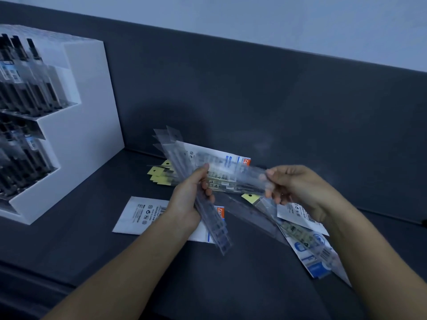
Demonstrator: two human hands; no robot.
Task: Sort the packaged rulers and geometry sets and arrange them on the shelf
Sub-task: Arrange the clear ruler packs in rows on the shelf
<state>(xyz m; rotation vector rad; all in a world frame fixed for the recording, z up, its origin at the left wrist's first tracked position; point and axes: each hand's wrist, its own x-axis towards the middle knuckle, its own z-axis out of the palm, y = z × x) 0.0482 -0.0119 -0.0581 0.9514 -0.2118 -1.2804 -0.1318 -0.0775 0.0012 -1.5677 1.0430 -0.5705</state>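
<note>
My left hand [189, 199] grips a bundle of clear packaged rulers [172, 148] that runs from upper left to lower right above the dark shelf surface. My right hand [291, 183] pinches the end of another clear packaged ruler [240, 172], which lies almost level and reaches across to the left-hand bundle. Under the hands lie rulers with yellow header tags [159, 173] and white geometry set packs [138, 213]. More white and blue packs [309, 248] lie at the right.
A white stepped display stand [78, 139] filled with dark packaged pens stands at the left. A dark back panel [277, 107] rises behind the shelf surface [231, 285]. A ledge runs along the front left.
</note>
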